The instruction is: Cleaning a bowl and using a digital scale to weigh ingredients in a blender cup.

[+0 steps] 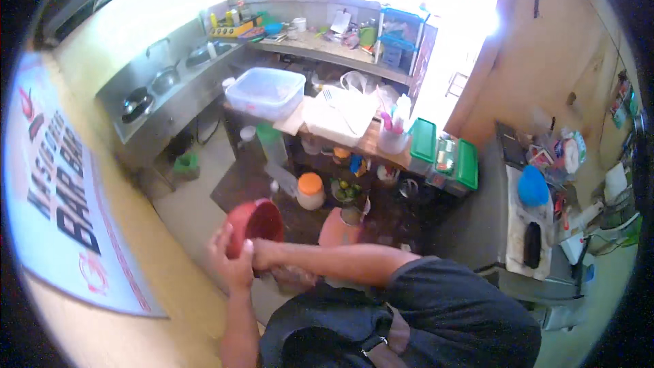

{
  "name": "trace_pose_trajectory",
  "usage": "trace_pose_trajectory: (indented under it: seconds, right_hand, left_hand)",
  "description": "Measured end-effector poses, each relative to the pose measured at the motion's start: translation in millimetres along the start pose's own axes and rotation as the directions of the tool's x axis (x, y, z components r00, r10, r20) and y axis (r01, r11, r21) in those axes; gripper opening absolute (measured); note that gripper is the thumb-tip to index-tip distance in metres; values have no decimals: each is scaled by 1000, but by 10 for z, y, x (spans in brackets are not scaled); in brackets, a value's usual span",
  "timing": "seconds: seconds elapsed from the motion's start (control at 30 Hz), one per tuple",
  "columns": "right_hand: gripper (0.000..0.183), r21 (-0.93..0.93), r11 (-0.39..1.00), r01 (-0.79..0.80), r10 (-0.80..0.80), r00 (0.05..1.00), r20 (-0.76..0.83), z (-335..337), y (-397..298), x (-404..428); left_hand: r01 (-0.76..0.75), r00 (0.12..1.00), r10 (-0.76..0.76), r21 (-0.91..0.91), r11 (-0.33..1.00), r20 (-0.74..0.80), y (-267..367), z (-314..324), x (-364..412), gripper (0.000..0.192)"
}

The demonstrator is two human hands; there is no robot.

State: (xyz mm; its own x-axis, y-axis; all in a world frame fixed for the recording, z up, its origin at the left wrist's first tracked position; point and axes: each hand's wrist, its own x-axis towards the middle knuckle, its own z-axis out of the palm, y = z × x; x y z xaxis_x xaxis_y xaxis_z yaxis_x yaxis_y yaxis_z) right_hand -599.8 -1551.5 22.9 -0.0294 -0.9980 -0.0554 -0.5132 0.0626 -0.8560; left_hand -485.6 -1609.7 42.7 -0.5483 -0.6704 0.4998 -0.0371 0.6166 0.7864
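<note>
A red plastic bowl [265, 220] is tipped on its side, its opening turned to the right. My left hand [232, 260] grips it from the outer side, fingers spread around the wall and thumb near the rim. My right hand [264, 255] is at the bowl's lower rim, with the arm reaching across from the right; its fingers are mostly hidden, so what they hold cannot be told. Below the right wrist is a blurred clear plastic item [294, 277]. Beyond the bowl, a jar with an orange lid [310, 191] stands on a dark low table, beside a bowl of green fruit [346, 191].
A pink container [340, 227] stands close beyond my right forearm. Farther off, a counter holds a clear plastic tub [265, 93], a white board with a fork [341, 115] and green-lidded boxes [466, 163]. A printed banner [76, 189] hangs on the left wall.
</note>
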Motion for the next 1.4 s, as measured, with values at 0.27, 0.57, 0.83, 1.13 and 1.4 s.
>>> trace_pose_trajectory:
  seconds: [0.27,0.57,0.83,1.13,1.4]
  right_hand:
    - [33,957,286,-49,536,836,-118,-813,69,496]
    - [39,147,912,-383,407,887,-218,-1131,330,618]
    - [43,-189,639,-746,232,421,-877,-1507,92,163]
    - [36,-268,284,-920,725,389,-568,-786,-949,-449]
    - [20,-61,-267,-962,371,-45,-927,-635,-2632,-2052]
  left_hand:
    - [158,977,-77,-435,887,197,-523,190,887,61]
    - [621,755,-224,-562,546,617,-652,616,1956,56]
    - [575,595,249,-621,532,764,-672,1053,2327,57]
    - [981,100,388,-156,115,916,-86,1538,1720,66]
    - [784,-620,634,341,518,462,1168,1299,278,76]
